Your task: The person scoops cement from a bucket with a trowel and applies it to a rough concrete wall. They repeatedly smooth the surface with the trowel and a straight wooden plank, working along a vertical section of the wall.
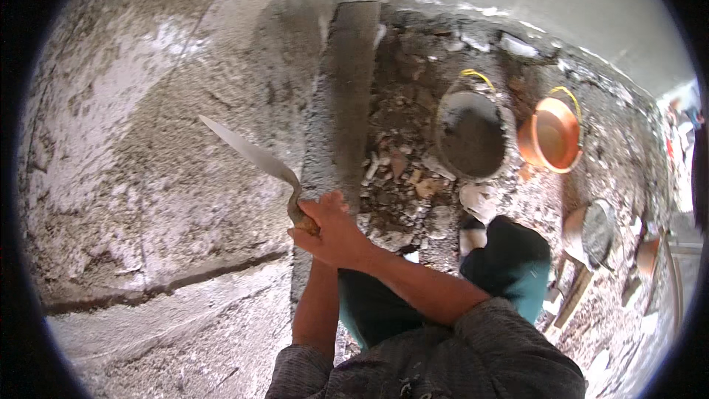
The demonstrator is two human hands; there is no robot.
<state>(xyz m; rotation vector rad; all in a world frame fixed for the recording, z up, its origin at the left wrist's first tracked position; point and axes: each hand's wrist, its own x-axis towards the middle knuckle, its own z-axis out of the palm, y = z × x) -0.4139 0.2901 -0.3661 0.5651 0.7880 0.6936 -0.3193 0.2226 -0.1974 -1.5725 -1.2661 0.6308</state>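
My right hand (336,233) is closed round the handle of a pointed trowel (251,151). The metal blade points up and left, in front of the rough plastered wall (214,185). My left forearm (316,310) rises from below and passes behind the right hand. That hides most of my left hand, so whether its fingers touch the trowel does not show. A dark bucket (473,137) of grey mortar, with a yellow handle, stands to the right of my hands.
An orange bucket (550,137) stands right of the dark one. Broken rubble (413,177) covers the floor beside a long flat ledge (351,96). Another round container of grey material (597,233) lies at the right, near a wooden strip (574,297).
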